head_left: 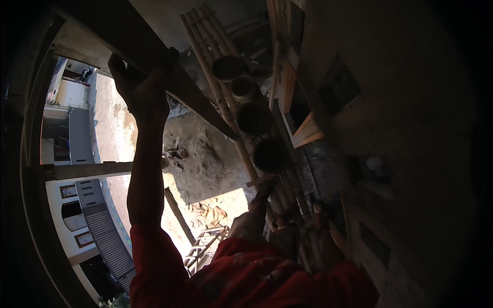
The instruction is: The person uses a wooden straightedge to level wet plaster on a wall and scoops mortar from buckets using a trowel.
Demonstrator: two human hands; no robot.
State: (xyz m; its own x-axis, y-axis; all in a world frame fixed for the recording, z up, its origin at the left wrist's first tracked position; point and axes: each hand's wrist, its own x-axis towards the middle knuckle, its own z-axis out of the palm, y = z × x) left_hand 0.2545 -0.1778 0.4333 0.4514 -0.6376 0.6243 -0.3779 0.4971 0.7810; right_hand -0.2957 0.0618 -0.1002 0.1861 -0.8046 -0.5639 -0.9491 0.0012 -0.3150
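Observation:
I am high on a bamboo scaffold platform (226,102), my feet (261,200) on its poles. My left hand (138,90) is raised at upper left, its fingers wrapped round the edge of a long dark board (128,28) that slants down toward the middle of the view. My right hand (319,218) is low at the right in deep shadow, beside the poles; I cannot make out its fingers or anything in them. Several round buckets (252,119) stand in a row on the bamboo in front of me.
Wooden frames (305,131) lean by the dark wall (400,118) at right. Below are rubble on the ground (205,154) and a wooden ladder (203,249). A crossbeam (90,169) runs at left, with a sunlit street (113,123) and house fronts beyond.

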